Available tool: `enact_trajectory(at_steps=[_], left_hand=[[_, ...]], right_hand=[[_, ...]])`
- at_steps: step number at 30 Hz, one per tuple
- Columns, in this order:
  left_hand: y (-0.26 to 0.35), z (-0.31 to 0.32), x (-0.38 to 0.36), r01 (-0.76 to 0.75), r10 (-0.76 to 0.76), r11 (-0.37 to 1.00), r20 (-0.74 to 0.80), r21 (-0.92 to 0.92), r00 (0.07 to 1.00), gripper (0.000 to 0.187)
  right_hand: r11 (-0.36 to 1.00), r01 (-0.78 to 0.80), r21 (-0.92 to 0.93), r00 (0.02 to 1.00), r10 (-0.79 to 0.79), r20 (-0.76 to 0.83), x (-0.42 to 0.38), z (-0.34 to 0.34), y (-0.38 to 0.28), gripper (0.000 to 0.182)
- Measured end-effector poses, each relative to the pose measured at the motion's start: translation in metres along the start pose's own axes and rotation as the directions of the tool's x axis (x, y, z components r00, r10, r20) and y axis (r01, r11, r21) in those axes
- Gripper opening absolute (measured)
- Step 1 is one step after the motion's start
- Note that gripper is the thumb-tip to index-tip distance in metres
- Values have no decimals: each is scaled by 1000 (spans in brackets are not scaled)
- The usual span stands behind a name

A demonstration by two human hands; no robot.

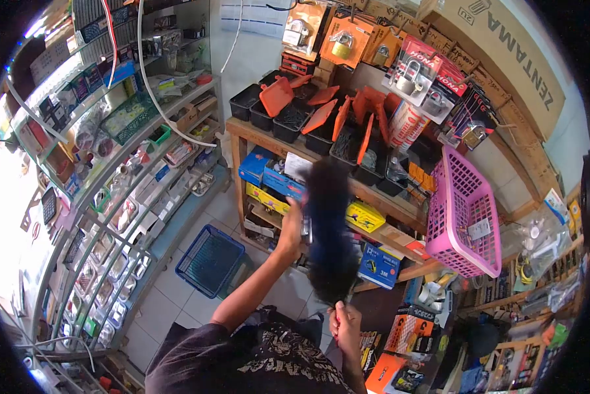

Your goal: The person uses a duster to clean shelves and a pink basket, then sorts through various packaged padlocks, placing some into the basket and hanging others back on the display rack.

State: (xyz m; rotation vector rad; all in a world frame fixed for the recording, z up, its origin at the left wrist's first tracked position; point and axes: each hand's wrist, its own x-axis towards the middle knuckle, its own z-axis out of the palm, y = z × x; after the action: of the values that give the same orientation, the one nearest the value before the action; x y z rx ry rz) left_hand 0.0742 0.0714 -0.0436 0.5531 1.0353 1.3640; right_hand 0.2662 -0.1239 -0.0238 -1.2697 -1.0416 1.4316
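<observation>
A dark, fluffy duster, smeared by motion, stands lengthwise in front of the wooden shelf. My right hand is closed around its lower end. My left hand is raised beside the duster, its fingers partly hidden behind it. A small dark and silvery thing shows at those fingers, too blurred and covered to name. Beyond the hands are blue boxes and a yellow box on the shelf.
Black bins with orange lids line the shelf top. Padlocks in packs hang above. A pink basket stands at the right and a blue basket on the tiled floor. Glass display shelves run along the left.
</observation>
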Motion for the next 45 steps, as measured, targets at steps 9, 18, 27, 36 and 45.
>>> enact_trajectory(at_steps=[9, 18, 27, 36, 45], left_hand=[[8, 2, -21, 230, -111, 858, 271, -460, 956, 21], [39, 1, -34, 244, -74, 854, 356, -459, 931, 45], [74, 19, -52, 203, 109, 835, 516, -511, 850, 70], [55, 7, -43, -431, 372, 897, 363, 96, 854, 55], [104, 20, -69, 198, -96, 944, 355, -264, 930, 59]], right_hand=[[900, -180, 398, 979, 203, -18, 9, 0, 9, 39], [910, 2, 414, 990, 56, -127, 4, -24, -4, 43], [869, 218, -445, 970, -241, 3, 2, -16, 7, 40], [816, 228, -532, 961, -277, -13, 3, -2, -1, 42], [902, 169, -397, 977, -205, -50, 6, -11, 9, 42]])
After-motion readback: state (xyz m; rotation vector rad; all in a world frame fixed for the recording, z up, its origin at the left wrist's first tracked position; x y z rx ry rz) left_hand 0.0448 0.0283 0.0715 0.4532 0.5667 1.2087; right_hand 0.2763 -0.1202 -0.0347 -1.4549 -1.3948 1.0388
